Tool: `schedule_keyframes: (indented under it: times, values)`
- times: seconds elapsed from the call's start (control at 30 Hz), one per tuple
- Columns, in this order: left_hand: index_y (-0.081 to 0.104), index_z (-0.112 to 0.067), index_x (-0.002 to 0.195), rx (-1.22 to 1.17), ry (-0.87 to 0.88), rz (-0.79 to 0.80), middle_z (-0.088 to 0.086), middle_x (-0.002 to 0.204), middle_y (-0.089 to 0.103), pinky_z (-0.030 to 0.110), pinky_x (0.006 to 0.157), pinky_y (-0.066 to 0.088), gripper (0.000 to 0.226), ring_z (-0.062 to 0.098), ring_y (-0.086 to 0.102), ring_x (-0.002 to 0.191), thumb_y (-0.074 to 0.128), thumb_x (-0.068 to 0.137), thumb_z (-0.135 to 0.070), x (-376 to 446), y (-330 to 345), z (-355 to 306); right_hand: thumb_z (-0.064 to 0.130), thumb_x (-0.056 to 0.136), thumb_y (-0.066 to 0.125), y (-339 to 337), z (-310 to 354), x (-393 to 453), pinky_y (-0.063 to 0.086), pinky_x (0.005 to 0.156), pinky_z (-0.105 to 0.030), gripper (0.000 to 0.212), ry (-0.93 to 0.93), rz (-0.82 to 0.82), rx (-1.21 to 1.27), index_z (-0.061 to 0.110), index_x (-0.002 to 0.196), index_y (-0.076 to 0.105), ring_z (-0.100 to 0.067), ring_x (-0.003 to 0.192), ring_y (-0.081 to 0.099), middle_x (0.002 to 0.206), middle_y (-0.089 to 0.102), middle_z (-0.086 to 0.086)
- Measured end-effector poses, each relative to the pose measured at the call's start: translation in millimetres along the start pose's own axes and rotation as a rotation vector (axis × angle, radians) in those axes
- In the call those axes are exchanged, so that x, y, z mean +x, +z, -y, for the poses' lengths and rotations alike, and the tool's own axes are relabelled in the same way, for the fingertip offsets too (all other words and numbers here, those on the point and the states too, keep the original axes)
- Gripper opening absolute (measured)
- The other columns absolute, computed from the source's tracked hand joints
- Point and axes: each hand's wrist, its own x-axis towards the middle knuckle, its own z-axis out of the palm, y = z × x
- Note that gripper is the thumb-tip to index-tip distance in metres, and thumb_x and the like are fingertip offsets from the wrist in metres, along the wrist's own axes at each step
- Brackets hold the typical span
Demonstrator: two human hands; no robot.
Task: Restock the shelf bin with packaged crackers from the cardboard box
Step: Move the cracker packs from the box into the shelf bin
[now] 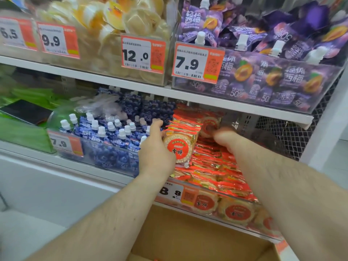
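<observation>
A clear shelf bin [212,193] on the lower shelf holds many red-and-gold packaged crackers [212,166] lying in rows. My left hand [154,147] grips a stack of cracker packs [180,142] standing upright at the bin's left side, thumb over the top. My right hand [226,137], blurred, reaches deeper into the bin beside another cracker pack [209,125]; whether it grips that pack cannot be told. The open cardboard box [188,236] sits below my forearms, its inside mostly bare brown board.
Left of the bin stands a bin of blue spouted pouches [113,136] with a 7.9 tag. The shelf board [188,95] overhead carries purple pouches [263,72] and pale round snacks [131,25]. Wire mesh [293,132] closes the right side.
</observation>
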Motion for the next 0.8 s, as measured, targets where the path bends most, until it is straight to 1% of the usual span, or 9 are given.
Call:
schedule_keyframes:
  times: [0.17,0.27,0.33,0.4,0.5,0.57,0.63,0.73,0.8]
  values:
    - [0.023,-0.028,0.150,-0.039,-0.018,0.064,0.001,0.144,0.047,0.036,0.084,0.054,0.083,0.009,0.052,0.105,0.057,0.084,0.009,-7.4,-9.5,-3.0,0.029,0.099,0.049,-12.8,-0.5,-19.4,0.048,0.099,-0.042,0.038,0.013,0.038,-0.072,0.002,0.123,0.060,-0.034,0.112,0.059,0.125,0.061,-0.019]
    - [0.027,-0.024,0.149,-0.013,0.023,0.018,-0.001,0.147,0.040,0.030,0.088,0.048,0.077,0.013,0.048,0.122,0.061,0.084,0.001,-23.2,-12.4,-6.5,0.034,0.095,0.053,-23.2,-3.5,-32.9,0.050,0.096,-0.043,0.041,0.038,0.036,-0.057,0.002,0.121,0.060,-0.032,0.107,0.060,0.122,0.062,-0.017]
    - [0.034,-0.019,0.143,0.014,0.051,-0.029,0.000,0.143,0.038,0.031,0.097,0.045,0.071,0.017,0.043,0.127,0.064,0.082,-0.002,-33.7,-14.0,-10.7,0.050,0.092,0.053,-29.3,-5.6,-42.9,0.047,0.099,-0.047,0.056,0.060,0.008,-0.067,0.003,0.121,0.057,-0.035,0.111,0.058,0.124,0.061,-0.018]
    - [0.040,-0.017,0.137,0.043,0.107,-0.068,0.001,0.136,0.039,0.030,0.100,0.040,0.065,0.016,0.039,0.125,0.066,0.079,-0.003,-46.1,-16.3,-16.3,0.061,0.089,0.048,-32.4,-7.4,-55.1,0.039,0.105,-0.051,0.066,0.085,-0.039,-0.119,0.006,0.125,0.053,-0.040,0.122,0.049,0.130,0.057,-0.018]
    - [0.046,-0.019,0.128,0.031,0.222,-0.094,-0.002,0.123,0.042,0.035,0.099,0.042,0.058,0.015,0.042,0.115,0.063,0.076,0.000,-64.8,-18.3,-18.9,0.058,0.092,0.049,-32.1,-3.1,-86.9,0.032,0.105,-0.047,0.062,0.073,-0.162,-0.175,0.012,0.134,0.047,-0.037,0.131,0.038,0.136,0.052,-0.015]
    - [0.046,-0.023,0.124,0.000,0.248,-0.031,-0.007,0.114,0.045,0.035,0.090,0.047,0.054,0.011,0.048,0.101,0.060,0.076,0.000,-80.3,-17.5,-12.3,0.052,0.090,0.052,-24.2,2.2,-119.0,0.034,0.100,-0.045,0.051,-0.043,-0.278,-0.169,0.018,0.128,0.053,-0.034,0.124,0.043,0.128,0.059,-0.010]
    - [0.047,-0.027,0.119,-0.022,0.256,0.044,-0.010,0.107,0.049,0.031,0.081,0.049,0.051,0.004,0.050,0.089,0.058,0.078,0.000,-96.6,-16.2,-1.3,0.044,0.089,0.054,-8.8,0.1,-147.9,0.037,0.093,-0.042,0.038,-0.253,-0.402,-0.170,0.019,0.117,0.062,-0.032,0.113,0.050,0.115,0.065,-0.005]
    - [0.051,-0.035,0.104,-0.025,0.249,0.118,-0.010,0.096,0.058,0.024,0.072,0.047,0.047,0.003,0.054,0.077,0.056,0.077,0.002,-117.5,-16.4,17.0,0.025,0.084,0.055,15.7,-8.5,-194.9,0.039,0.075,-0.038,0.020,-0.740,-0.611,-0.006,0.012,0.089,0.069,-0.030,0.085,0.057,0.087,0.067,-0.004]
    - [0.055,-0.036,0.091,0.021,0.209,0.186,-0.012,0.083,0.063,0.022,0.068,0.045,0.039,0.001,0.056,0.071,0.058,0.077,0.000,-131.3,-19.1,34.2,0.014,0.080,0.057,42.1,-22.0,-231.6,0.041,0.069,-0.035,0.013,-0.995,-0.568,0.119,0.007,0.078,0.068,-0.027,0.071,0.056,0.074,0.064,-0.005]
